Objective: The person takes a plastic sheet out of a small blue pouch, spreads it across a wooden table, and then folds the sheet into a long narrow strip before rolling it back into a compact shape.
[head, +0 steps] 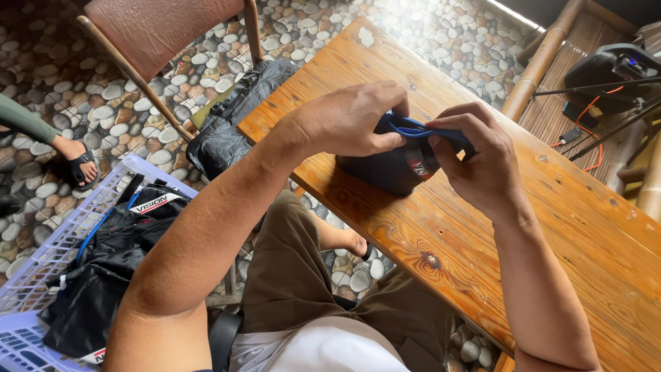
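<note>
A dark navy garment (385, 171) with a bright blue trim and a small red and white label lies folded into a thick bundle near the left edge of a wooden table (564, 227). My left hand (351, 120) grips the top of the bundle, fingers curled over the blue trim. My right hand (478, 155) pinches the same blue edge from the right side. Both hands touch the garment and hide its upper part.
A white plastic laundry basket (41, 269) with dark garments stands on the pebble floor at left. A black bag (231, 120) lies under a wooden chair (165, 31). Another person's sandalled foot (79, 162) is at far left. A dark device with cables (609, 69) sits at upper right.
</note>
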